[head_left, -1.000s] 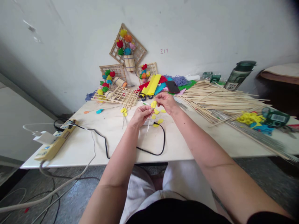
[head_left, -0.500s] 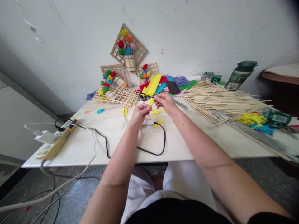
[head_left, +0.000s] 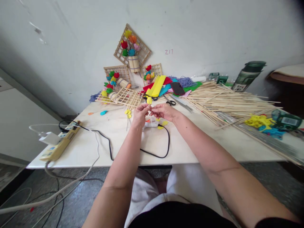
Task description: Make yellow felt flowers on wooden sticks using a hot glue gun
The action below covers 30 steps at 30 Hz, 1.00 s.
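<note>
In the head view, the left hand (head_left: 141,114) held a small yellow flower (head_left: 149,100) upright, thumb and fingertips pinched narrow just below its smooth, rounded petals. The right hand (head_left: 163,111) met it directly under the flower, its fingers drawn close together; whether they gripped anything could not be told. A thin, straight, pale stem (head_left: 151,123) hung below the flower. Loose, flat yellow petals (head_left: 164,123) lay below and right of the flower, and a blue flower head (head_left: 104,112) lay well to its left. Beyond the flower lay a folded, bright yellow sheet (head_left: 157,86); left of that, lattice panels (head_left: 142,52) of slim wooden strips carried multicoloured flowers. Slender, pale sticks (head_left: 228,98) spread in a heap to the flower's right.

The flower's base was covered by fingertips. A white tool (head_left: 152,125) with a black cord, below the flower, was partly hidden by the hands. The scissors (head_left: 171,103), right of the flower, showed mainly their dark handles.

The tabletop (head_left: 194,142) was whitish and faintly marbled, with a yellowish power strip (head_left: 61,142) far left of the flower. A scuffed, pale wall (head_left: 201,31) rose behind the flower; a speckled grey floor (head_left: 92,196) showed below.
</note>
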Each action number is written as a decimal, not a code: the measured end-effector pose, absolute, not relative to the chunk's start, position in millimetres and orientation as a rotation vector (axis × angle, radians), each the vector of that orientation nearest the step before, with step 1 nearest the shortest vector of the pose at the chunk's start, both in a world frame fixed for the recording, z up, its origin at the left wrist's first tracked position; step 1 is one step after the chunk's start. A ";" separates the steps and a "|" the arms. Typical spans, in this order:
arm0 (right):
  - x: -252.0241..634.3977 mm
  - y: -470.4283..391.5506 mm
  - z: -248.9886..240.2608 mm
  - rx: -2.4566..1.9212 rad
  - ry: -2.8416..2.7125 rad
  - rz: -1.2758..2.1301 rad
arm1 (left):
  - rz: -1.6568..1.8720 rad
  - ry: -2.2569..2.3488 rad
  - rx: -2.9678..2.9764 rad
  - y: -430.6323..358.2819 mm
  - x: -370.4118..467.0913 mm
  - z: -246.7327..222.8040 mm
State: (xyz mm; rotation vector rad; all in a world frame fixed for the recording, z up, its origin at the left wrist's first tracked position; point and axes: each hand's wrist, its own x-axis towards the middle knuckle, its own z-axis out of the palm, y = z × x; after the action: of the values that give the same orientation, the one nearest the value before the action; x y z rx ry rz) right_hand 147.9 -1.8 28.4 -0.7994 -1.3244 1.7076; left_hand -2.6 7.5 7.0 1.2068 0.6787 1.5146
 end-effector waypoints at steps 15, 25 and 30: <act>138.2 -4.2 23.5 -0.792 -1.316 1.633 | 1.486 0.602 1.153 4.1 -0.6 7.5; 136.8 -4.1 21.6 -0.818 -1.317 1.550 | 1.486 0.603 1.131 5.4 -1.2 7.3; 137.5 -5.9 24.2 -0.814 -1.318 1.550 | 1.479 0.612 1.137 6.5 -1.7 6.5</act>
State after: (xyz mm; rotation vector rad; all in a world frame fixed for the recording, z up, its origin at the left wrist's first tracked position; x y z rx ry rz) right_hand 137.5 -5.9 24.2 -0.8139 -1.3182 1.5497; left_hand -1.7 6.5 6.5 1.1366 0.6124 1.4788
